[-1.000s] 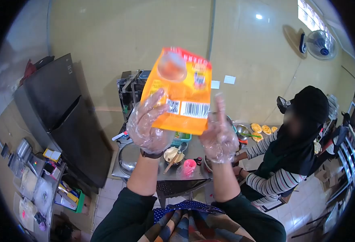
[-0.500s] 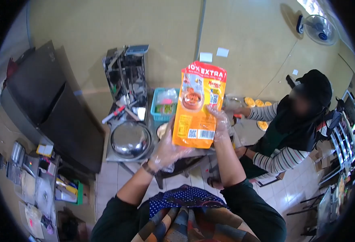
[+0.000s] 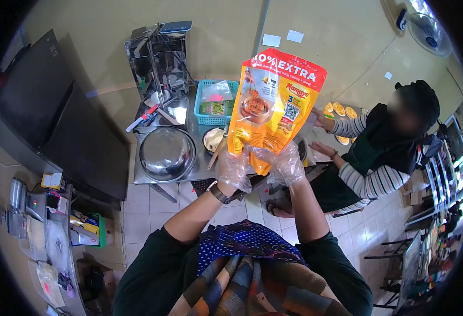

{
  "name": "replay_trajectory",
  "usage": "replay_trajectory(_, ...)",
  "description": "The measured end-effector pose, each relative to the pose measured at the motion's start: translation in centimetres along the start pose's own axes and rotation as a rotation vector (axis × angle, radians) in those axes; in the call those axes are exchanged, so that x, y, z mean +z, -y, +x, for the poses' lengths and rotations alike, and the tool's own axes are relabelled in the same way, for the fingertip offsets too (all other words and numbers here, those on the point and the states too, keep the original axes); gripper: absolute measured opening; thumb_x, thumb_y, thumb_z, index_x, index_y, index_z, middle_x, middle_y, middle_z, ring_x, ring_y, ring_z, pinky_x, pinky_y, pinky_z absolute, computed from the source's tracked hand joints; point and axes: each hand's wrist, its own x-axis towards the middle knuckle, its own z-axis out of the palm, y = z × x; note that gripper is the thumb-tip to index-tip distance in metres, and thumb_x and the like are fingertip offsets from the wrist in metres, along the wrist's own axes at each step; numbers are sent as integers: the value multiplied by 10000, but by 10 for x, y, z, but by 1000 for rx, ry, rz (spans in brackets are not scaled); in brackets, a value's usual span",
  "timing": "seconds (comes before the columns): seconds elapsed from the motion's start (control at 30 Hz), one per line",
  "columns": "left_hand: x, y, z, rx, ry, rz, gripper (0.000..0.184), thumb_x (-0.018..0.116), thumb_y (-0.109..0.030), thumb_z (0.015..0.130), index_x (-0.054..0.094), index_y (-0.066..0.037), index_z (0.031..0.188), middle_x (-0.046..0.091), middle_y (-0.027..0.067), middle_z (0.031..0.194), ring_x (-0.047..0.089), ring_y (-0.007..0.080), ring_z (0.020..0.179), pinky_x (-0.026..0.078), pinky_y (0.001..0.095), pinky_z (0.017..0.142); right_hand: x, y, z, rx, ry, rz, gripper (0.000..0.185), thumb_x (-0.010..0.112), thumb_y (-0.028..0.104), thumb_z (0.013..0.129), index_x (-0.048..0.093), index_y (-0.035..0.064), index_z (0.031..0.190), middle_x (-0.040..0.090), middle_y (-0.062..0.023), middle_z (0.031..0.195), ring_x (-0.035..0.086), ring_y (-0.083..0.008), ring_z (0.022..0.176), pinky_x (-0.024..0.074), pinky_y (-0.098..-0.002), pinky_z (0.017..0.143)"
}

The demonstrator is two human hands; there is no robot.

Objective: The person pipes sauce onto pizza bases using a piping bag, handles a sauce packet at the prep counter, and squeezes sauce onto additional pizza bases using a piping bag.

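Orange pouch [image 3: 276, 105]: raised at the centre of the frame, its red top band leaning toward the upper right. Change over the last half second: it stood nearly upright; now it tilts, and its lower end is creased.

Left hand [image 3: 234, 171] and right hand [image 3: 286, 164], both in clear plastic gloves, hold the bottom from either side, fingers closed on the film. A moment ago the right hand sat higher along the pouch's right edge. My reading: the lower end is better controlled, while the top is left unsupported and may flop.

Edges: just right of the pouch, a co-worker's hand [image 3: 323, 150] is open; a second is partly behind the pouch's edge, contact not clear. That side looks tight. Lower left of the pouch, a bowl of pale cream [image 3: 212, 138] with a utensil across it; above, a blue basket [image 3: 217, 119]; farther left, a domed metal vessel [image 3: 167, 152].

Open room: upward, before the wall [image 3: 215, 47], and toward the person's body, above the tiled floor [image 3: 147, 210] at lower centre-left.
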Motion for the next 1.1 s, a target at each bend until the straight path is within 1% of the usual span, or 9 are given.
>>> replay_trajectory(0.23,-5,-27,-4,83,130,333,269,605,-28,746,522,5,1000,596,67,912,566,114,832,454,252,716,2,-23,-3,-112,-384,221,309,620,-46,723,537,8,1015,592,-63,940,583,-137,822,494,-270,703)
replay_trajectory(0.3,-14,-32,11,21,490,311,328,635,-36,713,514,2,1016,603,67,919,577,126,831,457,254,714,-7,-21,-1,-67,-357,214,288,625,-36,724,552,12,999,598,-57,920,584,-134,811,494,-262,694)
replay_trajectory(0.33,-13,-27,14,264,426,358,316,635,-27,711,524,10,1004,613,61,891,584,118,790,467,255,683,-10,-18,-2,-47,-314,107,286,626,-31,726,554,14,999,600,-57,920,584,-132,810,493,-264,694)
replay_trajectory(0.57,-10,8,16,200,156,141,192,642,-109,714,591,11,856,615,153,712,598,259,623,451,318,545,7,-16,-14,-41,-270,-175,388,682,-24,672,536,14,1029,599,-71,963,578,-134,853,486,-269,730)
replay_trajectory(0.63,-20,6,13,205,252,363,192,598,-38,764,562,6,947,621,78,867,586,131,750,455,260,629,5,-24,-10,0,-299,-38,417,686,-32,662,521,15,1041,593,-83,976,577,-147,869,488,-286,741)
replay_trajectory(0.77,-22,4,0,-47,357,313,173,608,-139,772,596,-18,895,602,99,941,587,180,817,441,280,658,8,-14,-5,-22,-260,212,483,638,-145,574,507,-5,1016,581,-98,968,592,-190,827,504,-291,699)
replay_trajectory(0.83,-25,-3,-5,455,348,572,215,634,-165,750,595,-13,896,598,100,939,571,178,862,440,295,700,-6,-45,-4,-5,-307,206,479,568,-167,585,495,-2,1028,576,-100,942,591,-201,822,506,-294,691)
replay_trajectory(0.97,-17,-5,-5,-71,571,-98,423,650,-150,723,469,-11,1079,592,121,908,550,228,920,423,339,797,0,-72,-8,-183,-454,315,423,508,-110,675,458,0,1080,555,-93,962,577,-194,852,500,-304,714)
replay_trajectory(1.1,-4,50,-9,-101,388,192,380,616,-143,766,452,-6,1080,597,96,910,580,186,846,447,292,760,-10,-113,-15,-291,-507,91,420,515,-93,703,450,3,1107,545,-72,996,559,-170,873,474,-280,755)
